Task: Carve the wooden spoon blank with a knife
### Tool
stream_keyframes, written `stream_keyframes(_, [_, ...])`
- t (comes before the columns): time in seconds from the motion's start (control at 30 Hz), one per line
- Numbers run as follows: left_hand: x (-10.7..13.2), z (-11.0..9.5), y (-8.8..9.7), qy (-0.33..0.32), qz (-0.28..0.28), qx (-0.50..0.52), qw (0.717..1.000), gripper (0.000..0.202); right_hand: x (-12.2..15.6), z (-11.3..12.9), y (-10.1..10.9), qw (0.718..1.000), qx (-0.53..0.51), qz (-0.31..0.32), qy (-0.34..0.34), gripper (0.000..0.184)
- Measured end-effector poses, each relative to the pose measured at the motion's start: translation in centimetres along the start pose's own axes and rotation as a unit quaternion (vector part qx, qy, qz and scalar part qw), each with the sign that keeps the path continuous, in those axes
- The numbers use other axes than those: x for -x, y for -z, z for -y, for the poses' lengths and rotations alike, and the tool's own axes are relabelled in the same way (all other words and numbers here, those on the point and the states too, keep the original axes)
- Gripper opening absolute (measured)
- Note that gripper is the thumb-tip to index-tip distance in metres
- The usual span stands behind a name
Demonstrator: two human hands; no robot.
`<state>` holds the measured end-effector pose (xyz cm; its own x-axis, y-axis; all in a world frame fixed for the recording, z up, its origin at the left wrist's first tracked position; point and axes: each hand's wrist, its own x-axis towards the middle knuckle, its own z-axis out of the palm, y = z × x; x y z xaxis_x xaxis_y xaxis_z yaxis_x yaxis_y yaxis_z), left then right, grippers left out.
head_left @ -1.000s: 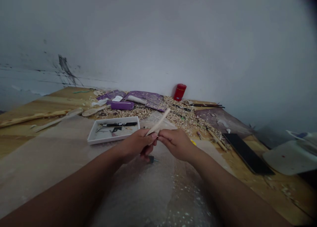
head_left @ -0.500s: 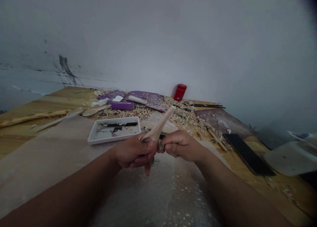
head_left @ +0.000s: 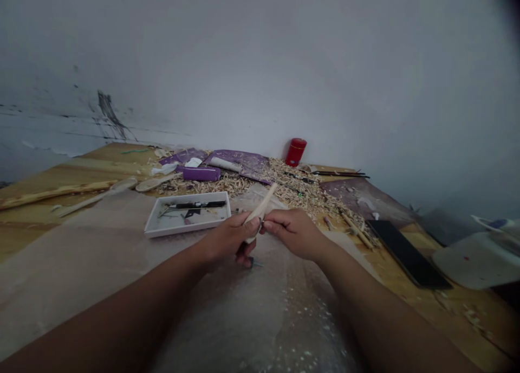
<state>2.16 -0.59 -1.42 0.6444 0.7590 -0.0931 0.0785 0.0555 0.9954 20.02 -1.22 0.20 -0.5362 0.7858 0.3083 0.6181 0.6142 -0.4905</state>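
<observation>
Near the middle of the view, my left hand point(head_left: 234, 235) is closed round a pale wooden spoon point(head_left: 264, 204). Its slim handle points up and away from me, while the thicker end is mostly covered by my fingers. My right hand point(head_left: 293, 233) meets it from the right, thumb and fingers pinched at the wood beside my left thumb. A small dark thing shows between those fingertips, too little of it to name. Below my left hand, a small dark piece with a thin bluish rod point(head_left: 255, 263) lies on the plastic sheet point(head_left: 227, 319).
A white tray point(head_left: 187, 232) holding thin tools stands just left of my hands. Wood shavings point(head_left: 320, 197) cover the back, with a red canister point(head_left: 296, 152) and purple case point(head_left: 201, 173). Two wooden spoons point(head_left: 150, 184) lie left; a black slab point(head_left: 408, 253) and whitish container point(head_left: 479, 259) sit right.
The spoon's handle tip has dropped lower and slightly left, and the spoon has turned in my left hand. My right hand has shifted a little, its fingers closer to the wood.
</observation>
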Motion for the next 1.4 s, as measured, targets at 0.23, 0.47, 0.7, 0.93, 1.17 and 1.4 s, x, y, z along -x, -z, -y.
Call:
stream_keyframes(0.23, [-0.1,0.1,0.3,0.007,0.011,-0.001,1.000,0.026,0.2,-0.1,0.1,0.998,0.054,0.023,0.026,0.019])
stream_keyframes(0.47, [-0.3,0.5,0.8,0.023,0.030,0.004,0.999,0.023,0.1,-0.1,0.2,0.997,0.063,0.042,0.017,0.019])
stream_keyframes(0.7, [-0.4,0.6,0.7,0.010,0.029,0.034,0.999,0.021,0.0,-0.2,0.1,0.999,0.024,0.034,0.023,0.018])
stream_keyframes(0.93, [-0.1,-0.1,0.2,0.012,0.042,0.116,0.992,0.017,0.1,-0.1,0.2,0.998,-0.024,0.007,0.062,0.023])
stream_keyframes(1.17, [0.4,-0.6,0.1,0.025,0.045,0.153,0.987,0.015,0.1,0.0,0.6,0.995,-0.035,0.030,0.089,0.025])
stream_keyframes(1.4, [0.4,-0.6,-0.4,0.020,0.019,0.166,0.986,0.018,0.0,0.0,0.4,0.995,-0.053,0.009,0.085,0.026])
